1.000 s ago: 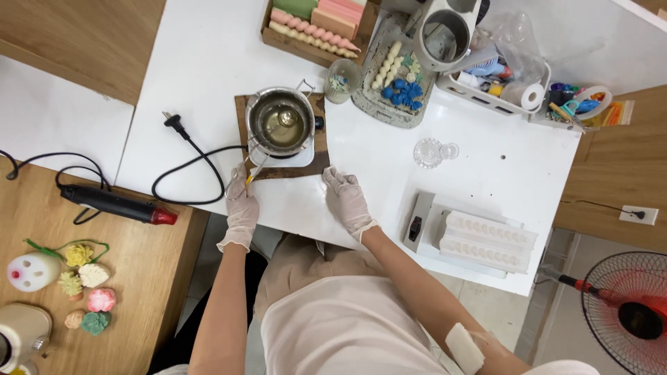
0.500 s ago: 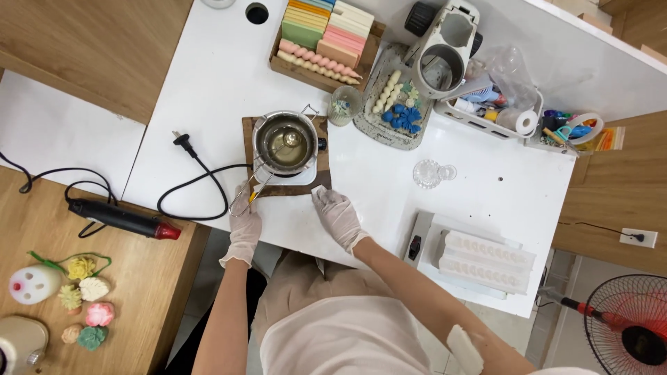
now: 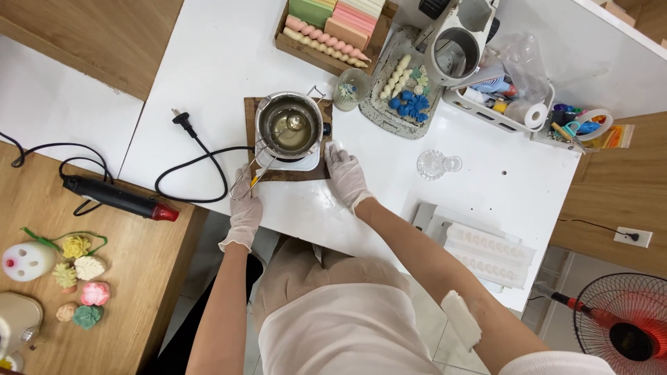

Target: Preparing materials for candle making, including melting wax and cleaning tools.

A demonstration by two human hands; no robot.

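A metal melting pot (image 3: 290, 126) with clear liquid stands on a white hot plate (image 3: 309, 162), which sits on a brown wooden board (image 3: 251, 111). My left hand (image 3: 246, 208), in a white glove, grips the pot's wire handle (image 3: 249, 177) at the board's front left corner. The gloved fingers of my right hand (image 3: 344, 173) lie flat against the right front corner of the board and hot plate, holding nothing.
A black power cord and plug (image 3: 182, 121) trail left of the board. A heat gun (image 3: 118, 198) and flower-shaped candles (image 3: 80, 267) lie on the wooden table. Behind are a tray of coloured wax bars (image 3: 333, 24), a candle dish (image 3: 403, 90), a glass (image 3: 434, 164) and white moulds (image 3: 486, 250).
My right hand has moved from the table's front edge up to the right corner of the board. The left hand stays on the pot handle.
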